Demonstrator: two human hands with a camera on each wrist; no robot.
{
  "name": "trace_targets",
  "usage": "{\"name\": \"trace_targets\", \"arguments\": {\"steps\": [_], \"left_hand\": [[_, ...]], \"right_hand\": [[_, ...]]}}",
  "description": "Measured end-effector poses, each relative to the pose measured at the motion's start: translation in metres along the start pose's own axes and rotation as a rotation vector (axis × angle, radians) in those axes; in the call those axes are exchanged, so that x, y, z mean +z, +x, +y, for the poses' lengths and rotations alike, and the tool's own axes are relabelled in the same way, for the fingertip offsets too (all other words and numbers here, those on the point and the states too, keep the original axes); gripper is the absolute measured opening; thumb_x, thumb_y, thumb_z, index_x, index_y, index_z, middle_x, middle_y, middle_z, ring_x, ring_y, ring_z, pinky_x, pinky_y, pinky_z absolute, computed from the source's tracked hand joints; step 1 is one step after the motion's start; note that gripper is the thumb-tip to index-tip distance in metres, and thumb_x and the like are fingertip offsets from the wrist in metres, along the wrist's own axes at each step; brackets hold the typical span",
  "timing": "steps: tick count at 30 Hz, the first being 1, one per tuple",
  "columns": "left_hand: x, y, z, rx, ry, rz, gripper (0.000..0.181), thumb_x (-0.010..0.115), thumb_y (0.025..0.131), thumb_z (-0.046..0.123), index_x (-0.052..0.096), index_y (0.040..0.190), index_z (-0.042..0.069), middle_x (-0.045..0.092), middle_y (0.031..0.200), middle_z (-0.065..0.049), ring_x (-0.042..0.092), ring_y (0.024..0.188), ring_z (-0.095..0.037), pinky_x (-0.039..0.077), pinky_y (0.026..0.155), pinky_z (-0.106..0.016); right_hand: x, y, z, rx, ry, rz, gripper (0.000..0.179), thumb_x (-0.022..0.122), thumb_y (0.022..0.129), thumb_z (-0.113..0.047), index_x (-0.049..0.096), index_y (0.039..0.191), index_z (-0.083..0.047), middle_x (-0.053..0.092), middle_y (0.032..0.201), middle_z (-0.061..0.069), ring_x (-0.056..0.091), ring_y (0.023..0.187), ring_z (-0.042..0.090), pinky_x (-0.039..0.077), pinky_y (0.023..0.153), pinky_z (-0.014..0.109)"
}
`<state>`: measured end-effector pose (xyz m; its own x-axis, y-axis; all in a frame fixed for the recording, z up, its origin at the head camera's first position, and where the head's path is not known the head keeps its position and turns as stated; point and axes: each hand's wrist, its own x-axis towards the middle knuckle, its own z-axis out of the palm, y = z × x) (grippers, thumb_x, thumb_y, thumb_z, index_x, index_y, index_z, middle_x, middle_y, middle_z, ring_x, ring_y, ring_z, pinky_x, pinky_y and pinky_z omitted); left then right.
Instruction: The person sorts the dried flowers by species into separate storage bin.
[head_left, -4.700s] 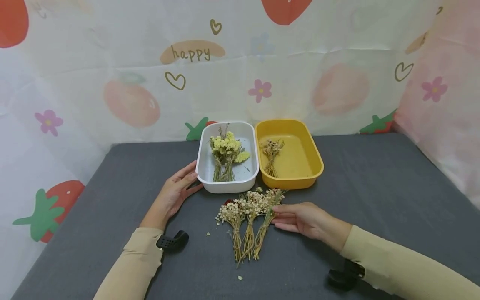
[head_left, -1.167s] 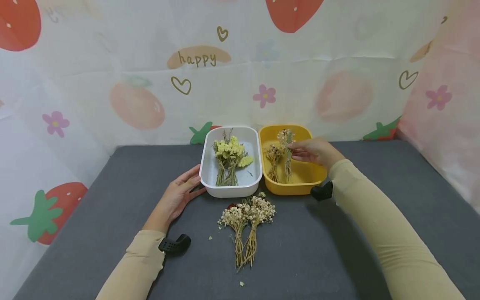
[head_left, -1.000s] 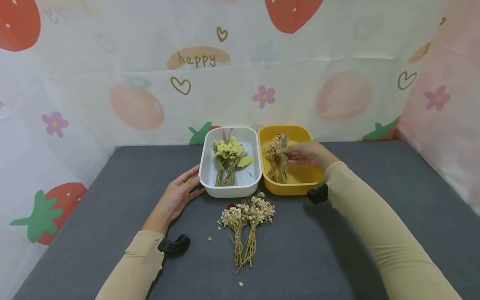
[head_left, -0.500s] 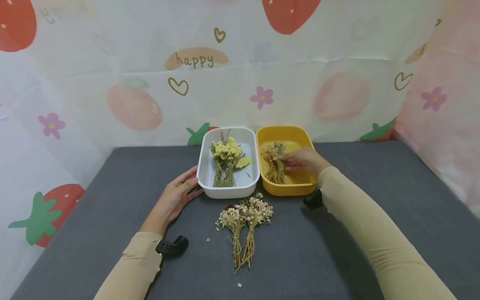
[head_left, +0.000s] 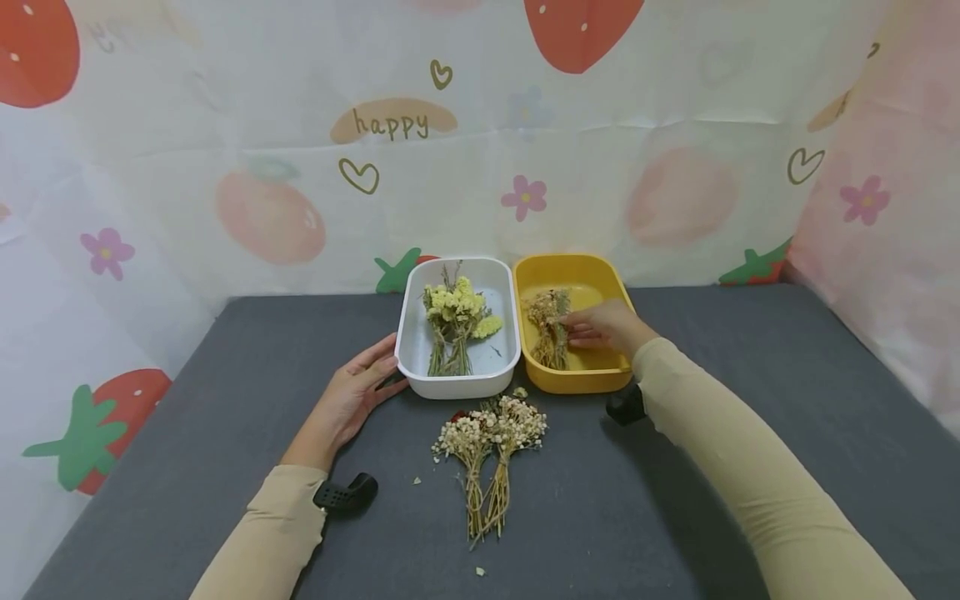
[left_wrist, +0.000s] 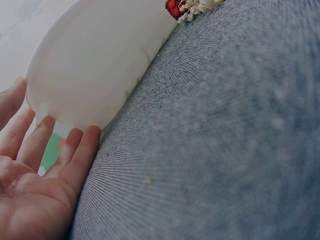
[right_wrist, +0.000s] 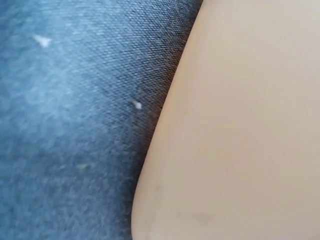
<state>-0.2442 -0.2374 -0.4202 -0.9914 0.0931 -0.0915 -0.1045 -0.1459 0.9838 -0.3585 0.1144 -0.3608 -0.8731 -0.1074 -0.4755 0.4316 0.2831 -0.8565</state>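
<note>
In the head view my right hand point(head_left: 606, 327) reaches into the yellow tray point(head_left: 596, 287) and pinches a dried-flower bunch point(head_left: 559, 337) by its stems. That bunch lies low, against another dried-flower bunch point(head_left: 538, 312). My left hand point(head_left: 351, 402) has its fingers extended against the near left corner of the white tray point(head_left: 502, 292); the left wrist view shows the fingertips at the tray wall point(left_wrist: 95, 70). Yellow-flowered bunches point(head_left: 456, 312) lie inside the white tray. Two cream-flowered bunches point(head_left: 514, 429) lie in front of the trays. The right wrist view shows only cloth and a blurred tan surface; the fingers are hidden there.
Both trays stand side by side near the back of the grey cloth-covered table point(head_left: 300, 333). A dark red bloom point(head_left: 459, 415) shows behind the cream bunches. Small fallen bits point(head_left: 480, 572) dot the cloth. A printed curtain point(head_left: 420, 200) hangs behind.
My right hand took the rightmost bunch off the table, carried it into the yellow tray, then lowered it leftward beside the bunch there. My left hand stays at the white tray.
</note>
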Motion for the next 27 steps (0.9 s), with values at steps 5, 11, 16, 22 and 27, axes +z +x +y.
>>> {"name": "trace_targets", "arguments": {"steps": [5,11,16,22,27], "left_hand": [[0.000,0.000,-0.001,-0.001,-0.001,-0.004,0.058,0.054,0.104,0.019,0.031,0.157,0.011,0.030,0.164,-0.006,0.045,0.138,-0.017,0.038,0.119,-0.050],[0.000,0.000,-0.001,0.001,0.004,-0.008,0.059,0.054,0.104,0.020,0.031,0.157,0.011,0.030,0.164,-0.006,0.049,0.135,-0.015,0.037,0.119,-0.051],[0.000,0.000,-0.002,-0.003,-0.001,-0.005,0.060,0.055,0.103,0.020,0.031,0.157,0.011,0.031,0.164,-0.006,0.049,0.135,-0.016,0.037,0.119,-0.051],[0.001,0.000,0.000,0.000,0.009,-0.001,0.057,0.051,0.105,0.017,0.029,0.157,0.011,0.029,0.164,-0.006,0.042,0.142,-0.022,0.038,0.119,-0.050],[0.002,-0.001,0.001,0.002,0.027,-0.002,0.056,0.049,0.106,0.016,0.028,0.158,0.011,0.027,0.165,-0.005,0.034,0.148,-0.027,0.038,0.119,-0.048]], "right_hand": [[-0.002,-0.011,0.000,-0.027,-0.034,-0.026,0.051,0.063,0.099,-0.013,0.047,0.144,0.004,0.052,0.144,0.025,0.061,0.124,0.032,0.055,0.102,0.033],[-0.006,-0.027,-0.002,-0.088,-0.092,-0.060,0.045,0.060,0.099,-0.010,0.052,0.139,0.007,0.054,0.141,0.027,0.057,0.129,0.036,0.055,0.103,0.037],[-0.012,-0.043,-0.003,-0.173,-0.117,-0.115,0.045,0.058,0.101,-0.011,0.050,0.140,0.010,0.055,0.140,0.028,0.061,0.125,0.034,0.054,0.104,0.038],[-0.016,-0.066,-0.007,-0.197,-0.060,-0.189,0.049,0.060,0.100,-0.014,0.048,0.141,0.010,0.072,0.118,0.014,0.072,0.104,0.018,0.052,0.106,0.039],[-0.017,-0.085,-0.002,-0.191,0.029,-0.242,0.050,0.059,0.100,-0.009,0.044,0.143,0.011,0.075,0.091,-0.007,0.073,0.092,0.007,0.055,0.101,0.032]]}}
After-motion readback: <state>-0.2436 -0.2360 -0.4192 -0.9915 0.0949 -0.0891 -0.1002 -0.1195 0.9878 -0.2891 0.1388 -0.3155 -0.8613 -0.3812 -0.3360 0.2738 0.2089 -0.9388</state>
